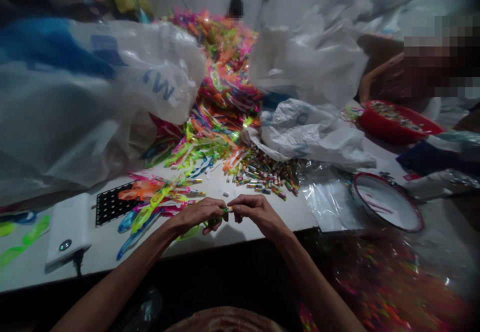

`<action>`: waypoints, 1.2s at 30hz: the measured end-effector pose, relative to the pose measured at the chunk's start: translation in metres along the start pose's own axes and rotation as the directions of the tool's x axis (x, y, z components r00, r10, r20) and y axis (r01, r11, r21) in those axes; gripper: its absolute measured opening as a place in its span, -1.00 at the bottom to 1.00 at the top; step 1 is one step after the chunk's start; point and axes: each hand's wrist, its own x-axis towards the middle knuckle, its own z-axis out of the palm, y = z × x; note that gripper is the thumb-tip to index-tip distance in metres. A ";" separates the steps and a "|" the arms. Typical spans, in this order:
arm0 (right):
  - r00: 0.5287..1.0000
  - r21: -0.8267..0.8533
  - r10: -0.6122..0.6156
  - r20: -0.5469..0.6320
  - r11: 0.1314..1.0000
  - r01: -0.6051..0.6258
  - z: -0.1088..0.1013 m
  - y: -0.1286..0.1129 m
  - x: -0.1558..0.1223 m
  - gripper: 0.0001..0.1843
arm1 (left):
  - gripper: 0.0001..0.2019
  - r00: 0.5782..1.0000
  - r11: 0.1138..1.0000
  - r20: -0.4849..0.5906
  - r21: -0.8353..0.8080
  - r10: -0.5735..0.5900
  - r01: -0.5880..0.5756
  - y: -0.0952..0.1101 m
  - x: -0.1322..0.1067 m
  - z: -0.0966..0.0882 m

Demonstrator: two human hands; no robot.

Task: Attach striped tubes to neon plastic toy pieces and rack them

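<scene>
My left hand (205, 212) and my right hand (255, 210) meet over the front edge of the white table, fingers closed in a pinch. Between the fingertips is a small tube (230, 209) with a white and yellow end, gripped by my right hand. A yellow-green plastic strip (192, 232) hangs under my left hand, which appears to hold its upper end at the tube; the fingers partly hide the join. Left of my hands lie bright plastic strips (150, 207) with similar tubes attached. Behind my right hand is a pile of loose small tubes (270, 174).
A large heap of coloured strips (225, 87) rises at the back between white plastic bags (150, 67). At left are a white box with a cable (71, 229) and a black perforated tray (108, 212). At right are a rimmed dish (390, 212), a red basin (390, 127) and another person.
</scene>
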 end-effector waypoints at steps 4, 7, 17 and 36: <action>0.999 -0.066 -0.031 0.005 0.997 0.032 0.004 -0.002 -0.002 -0.77 | -0.73 1.000 0.998 0.027 0.064 0.013 -0.015 0.002 -0.003 -0.001; 0.999 -0.070 -0.038 -0.019 0.997 0.037 0.006 -0.002 -0.003 -0.79 | -0.61 0.999 0.996 0.037 0.091 -0.013 0.010 0.003 -0.004 -0.002; 0.996 -0.159 -0.084 0.020 0.984 0.087 0.016 -0.004 -0.003 -0.83 | -0.59 1.000 0.953 0.002 0.303 0.013 -0.013 0.000 -0.013 0.001; 0.997 -0.096 -0.043 -0.068 0.995 0.036 0.013 0.001 0.017 -0.51 | -0.64 0.936 0.591 -0.250 0.804 0.248 0.058 -0.009 -0.032 -0.016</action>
